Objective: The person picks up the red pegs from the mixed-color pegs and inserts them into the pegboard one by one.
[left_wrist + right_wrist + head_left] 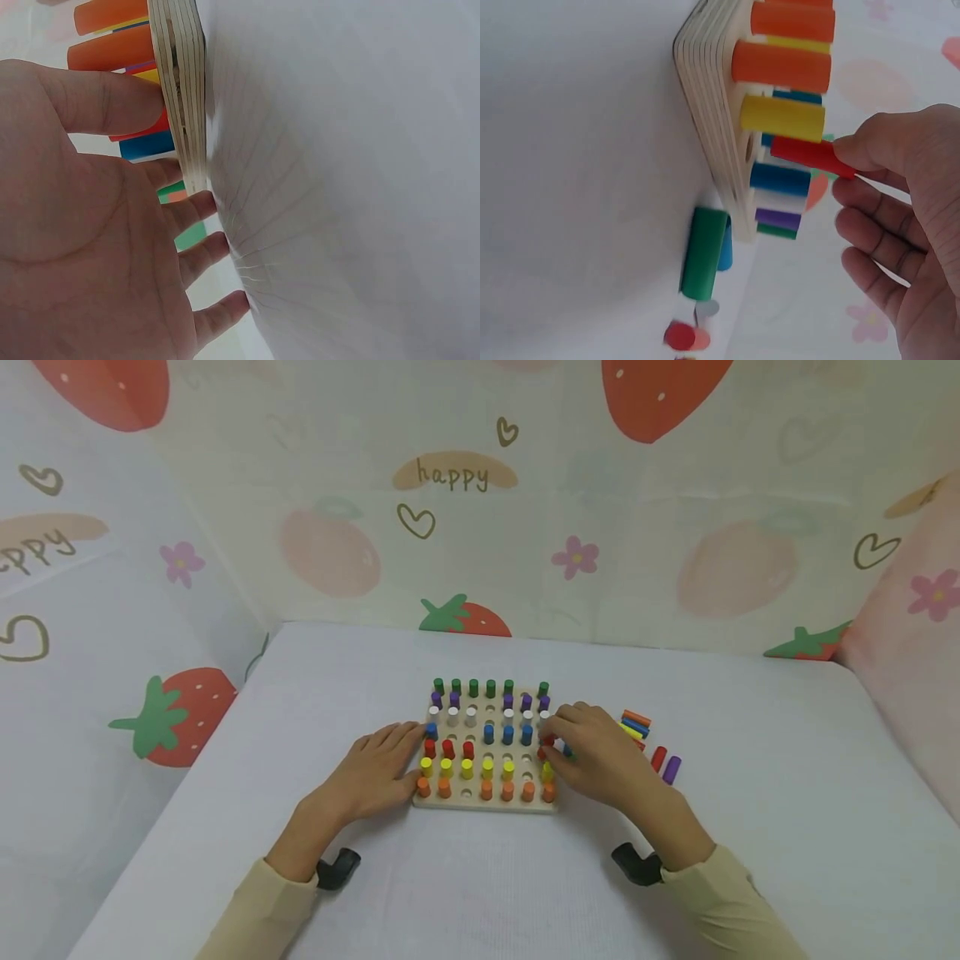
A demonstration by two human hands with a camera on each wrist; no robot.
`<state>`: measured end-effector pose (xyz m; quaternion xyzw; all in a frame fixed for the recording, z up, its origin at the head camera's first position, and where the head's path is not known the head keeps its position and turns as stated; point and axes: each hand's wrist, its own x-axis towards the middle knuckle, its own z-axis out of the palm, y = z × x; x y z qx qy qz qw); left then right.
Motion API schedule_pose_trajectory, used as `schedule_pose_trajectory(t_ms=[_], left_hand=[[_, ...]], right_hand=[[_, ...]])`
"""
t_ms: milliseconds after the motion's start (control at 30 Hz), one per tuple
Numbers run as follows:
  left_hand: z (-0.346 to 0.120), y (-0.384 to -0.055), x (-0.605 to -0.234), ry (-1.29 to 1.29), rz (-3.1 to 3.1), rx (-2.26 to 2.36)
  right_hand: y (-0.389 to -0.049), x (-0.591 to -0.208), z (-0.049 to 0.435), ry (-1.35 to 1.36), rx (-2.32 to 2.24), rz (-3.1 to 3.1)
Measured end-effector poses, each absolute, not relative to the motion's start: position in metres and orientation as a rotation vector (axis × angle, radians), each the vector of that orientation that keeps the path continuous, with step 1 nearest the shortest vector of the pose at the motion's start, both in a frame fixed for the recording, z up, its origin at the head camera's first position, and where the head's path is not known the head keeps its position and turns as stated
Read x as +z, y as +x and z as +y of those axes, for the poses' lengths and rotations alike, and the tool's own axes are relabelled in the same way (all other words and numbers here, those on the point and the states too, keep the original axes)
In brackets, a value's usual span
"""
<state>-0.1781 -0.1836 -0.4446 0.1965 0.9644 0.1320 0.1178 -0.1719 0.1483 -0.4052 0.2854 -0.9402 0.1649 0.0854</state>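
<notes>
Red peg [806, 156]: we pinch it, leaning slightly, its lower end seemingly just off the pegboard [480, 805].
Right hand [596, 752]: thumb and fingers grasp that peg at the pegboard's right edge; the rest bend, touching nothing.
Left hand [381, 772]: holds nothing; its fingers are straight, the thumb touching the pegboard's left edge.
Bare hole [749, 147]: in the pegboard's right-hand column, between a yellow peg [782, 118] and a blue peg [780, 180]; we judge the step in hand is filling it.
Next move: calls, we think, for squaring the peg over that hole and pressing down while our left hand braces the pegboard.
Pegboard rows: pegs upright, several holes unfilled.
Loose pegs [671, 769]: lie right of the pegboard; a green peg [703, 255] lies nearer its edge.
</notes>
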Motion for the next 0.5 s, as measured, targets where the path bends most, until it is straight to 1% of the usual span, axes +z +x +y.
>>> schedule_pose_trajectory(t_ms=[167, 500], left_hand=[[-0.184, -0.178, -0.444, 0.573, 2.818, 0.367], [-0.183, -0.178, -0.443, 0.577, 2.819, 0.383]], right_hand=[[-0.173, -0.406, 0.137, 0.86, 0.458, -2.84], [-0.178, -0.401, 0.115, 0.977, 0.446, -2.827]])
